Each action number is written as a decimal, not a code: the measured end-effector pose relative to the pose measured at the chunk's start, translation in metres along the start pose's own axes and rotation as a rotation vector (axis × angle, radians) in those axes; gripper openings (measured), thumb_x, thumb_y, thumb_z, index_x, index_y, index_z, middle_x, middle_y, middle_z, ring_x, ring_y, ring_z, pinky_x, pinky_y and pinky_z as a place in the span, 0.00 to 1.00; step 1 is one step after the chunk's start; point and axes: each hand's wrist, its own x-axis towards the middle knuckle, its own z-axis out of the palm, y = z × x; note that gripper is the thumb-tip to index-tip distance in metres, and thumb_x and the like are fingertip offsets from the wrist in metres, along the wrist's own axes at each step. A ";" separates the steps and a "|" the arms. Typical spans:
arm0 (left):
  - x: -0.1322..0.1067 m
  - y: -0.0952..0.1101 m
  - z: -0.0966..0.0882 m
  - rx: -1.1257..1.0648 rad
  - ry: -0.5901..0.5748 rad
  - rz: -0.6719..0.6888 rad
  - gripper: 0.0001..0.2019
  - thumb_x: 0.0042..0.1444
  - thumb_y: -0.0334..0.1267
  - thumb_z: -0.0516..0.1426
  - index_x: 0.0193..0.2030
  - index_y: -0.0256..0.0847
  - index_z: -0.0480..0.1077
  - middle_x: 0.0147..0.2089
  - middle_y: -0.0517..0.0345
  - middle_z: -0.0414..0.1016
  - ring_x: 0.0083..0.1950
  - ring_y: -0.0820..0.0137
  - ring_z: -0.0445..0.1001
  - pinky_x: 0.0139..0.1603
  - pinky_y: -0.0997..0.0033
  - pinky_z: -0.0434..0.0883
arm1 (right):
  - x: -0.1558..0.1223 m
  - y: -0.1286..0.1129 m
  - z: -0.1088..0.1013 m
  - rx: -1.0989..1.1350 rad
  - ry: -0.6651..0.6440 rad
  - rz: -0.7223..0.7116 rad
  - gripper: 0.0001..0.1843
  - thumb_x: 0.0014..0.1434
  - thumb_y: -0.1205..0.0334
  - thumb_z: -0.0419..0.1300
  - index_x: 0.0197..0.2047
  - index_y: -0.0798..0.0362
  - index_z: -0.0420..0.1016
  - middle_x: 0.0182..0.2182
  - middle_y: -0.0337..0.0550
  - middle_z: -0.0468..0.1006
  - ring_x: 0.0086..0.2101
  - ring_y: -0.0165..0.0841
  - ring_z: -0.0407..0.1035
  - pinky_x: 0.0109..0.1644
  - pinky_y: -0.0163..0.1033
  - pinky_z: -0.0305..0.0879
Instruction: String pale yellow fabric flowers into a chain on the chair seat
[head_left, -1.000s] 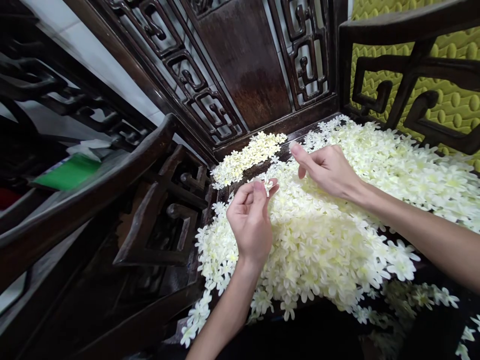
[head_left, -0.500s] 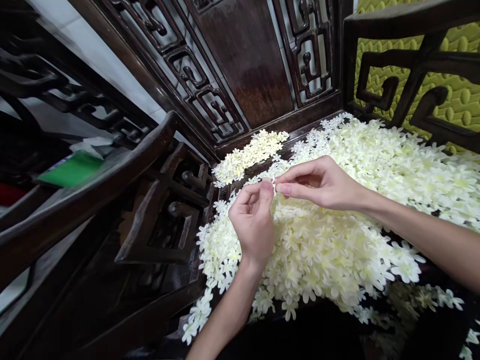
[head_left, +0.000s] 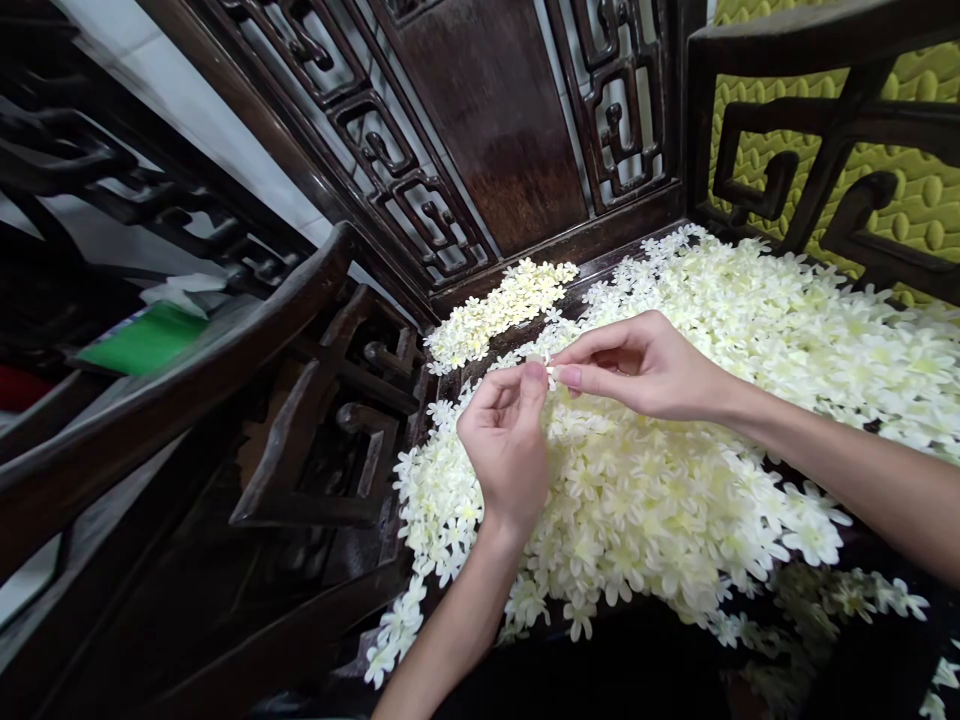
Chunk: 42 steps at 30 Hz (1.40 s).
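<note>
A big heap of white fabric flowers [head_left: 675, 480] covers the seat of a dark carved wooden chair [head_left: 487, 110]. My left hand [head_left: 506, 450] and my right hand [head_left: 645, 365] meet above the heap. Both pinch one small white flower [head_left: 550, 372] between thumb and fingertips. A smaller, flatter patch of pale yellow flowers [head_left: 499, 305] lies apart at the back left of the seat.
The chair's armrest [head_left: 225, 340] runs along the left, its other arm [head_left: 825, 120] at the right before a yellow-green quilted surface [head_left: 915, 210]. A green sheet [head_left: 142, 340] lies on a shelf at far left. Several flowers spill over the seat's front edge.
My right hand came back from the far side of the heap and closed its fingertips on the flower that my left hand holds. Since half a second ago almost nothing has moved.
</note>
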 end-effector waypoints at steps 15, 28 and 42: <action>-0.001 0.001 0.000 0.066 -0.018 0.013 0.10 0.56 0.44 0.66 0.33 0.39 0.79 0.32 0.58 0.78 0.35 0.73 0.75 0.39 0.73 0.73 | 0.000 -0.002 0.003 0.037 -0.034 0.046 0.09 0.64 0.57 0.63 0.40 0.54 0.80 0.35 0.43 0.78 0.31 0.29 0.68 0.31 0.34 0.62; -0.004 0.007 0.005 -0.010 -0.050 -0.015 0.14 0.61 0.49 0.62 0.38 0.41 0.81 0.41 0.52 0.82 0.44 0.67 0.80 0.49 0.66 0.77 | 0.007 0.004 -0.006 0.191 0.035 0.064 0.13 0.51 0.56 0.74 0.36 0.55 0.82 0.31 0.41 0.81 0.29 0.27 0.71 0.31 0.34 0.65; -0.002 0.009 0.002 -0.100 -0.096 -0.002 0.08 0.54 0.34 0.68 0.41 0.43 0.80 0.42 0.58 0.81 0.42 0.74 0.79 0.47 0.76 0.76 | 0.005 0.005 -0.005 0.286 -0.089 0.149 0.15 0.61 0.52 0.67 0.31 0.56 0.78 0.23 0.35 0.69 0.24 0.23 0.59 0.28 0.32 0.55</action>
